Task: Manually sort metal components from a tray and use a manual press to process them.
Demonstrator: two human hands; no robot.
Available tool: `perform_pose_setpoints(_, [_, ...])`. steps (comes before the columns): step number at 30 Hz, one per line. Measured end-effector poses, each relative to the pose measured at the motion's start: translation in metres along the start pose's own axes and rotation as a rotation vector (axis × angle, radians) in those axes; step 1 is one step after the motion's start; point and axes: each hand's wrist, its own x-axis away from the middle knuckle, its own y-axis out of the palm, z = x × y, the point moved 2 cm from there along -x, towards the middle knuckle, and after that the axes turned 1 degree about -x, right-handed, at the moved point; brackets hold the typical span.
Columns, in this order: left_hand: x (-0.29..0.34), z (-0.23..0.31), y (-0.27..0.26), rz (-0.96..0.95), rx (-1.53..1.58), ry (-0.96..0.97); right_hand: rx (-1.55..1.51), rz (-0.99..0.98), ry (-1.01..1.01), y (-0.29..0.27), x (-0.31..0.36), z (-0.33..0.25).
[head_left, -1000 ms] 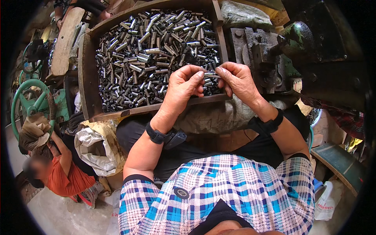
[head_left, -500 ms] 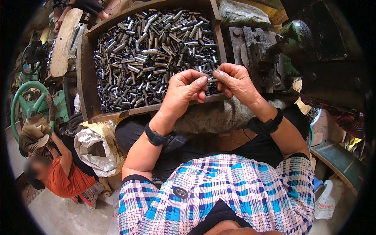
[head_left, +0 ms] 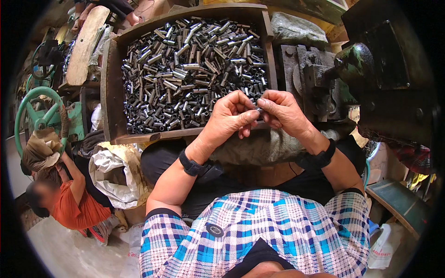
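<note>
My left hand (head_left: 230, 116) and my right hand (head_left: 281, 111) meet fingertip to fingertip over the near right corner of a wooden tray (head_left: 111, 88). Between the fingertips sits a small dark metal tube (head_left: 259, 110), pinched from both sides and mostly hidden. The tray holds a heap of several short shiny metal tubes (head_left: 185, 74). Both wrists wear black bands. A grey sack (head_left: 264, 148) lies across my lap under the hands.
A dark metal machine (head_left: 366, 78) with a green knob stands at the right of the tray. At the left are a green handwheel (head_left: 39, 111), a wooden plank (head_left: 85, 41), crumpled white bags (head_left: 113, 171) and a person in an orange shirt (head_left: 69, 204) crouching low.
Both hands have drawn back a little from the heap toward the tray's near edge, staying together on the small tube.
</note>
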Motion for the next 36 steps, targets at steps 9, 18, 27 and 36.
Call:
perform_pose_setpoints(9, [-0.001, 0.002, 0.0, 0.054, -0.169, 0.056, 0.176, 0.07, -0.114, -0.003, -0.001, -0.006])
perform_pose_setpoints(18, [-0.003, 0.001, -0.005, 0.037, -0.061, -0.003, -0.03, -0.008, -0.061, -0.004, 0.002, 0.001])
perform_pose_setpoints(27, [0.002, -0.003, 0.0, -0.062, 0.004, -0.004, -0.383, -0.239, 0.175, -0.01, 0.002, 0.007])
perform_pose_setpoints(36, [0.001, -0.003, -0.001, 0.142, -0.144, 0.067, -0.087, -0.04, -0.015, -0.005, -0.004, 0.001])
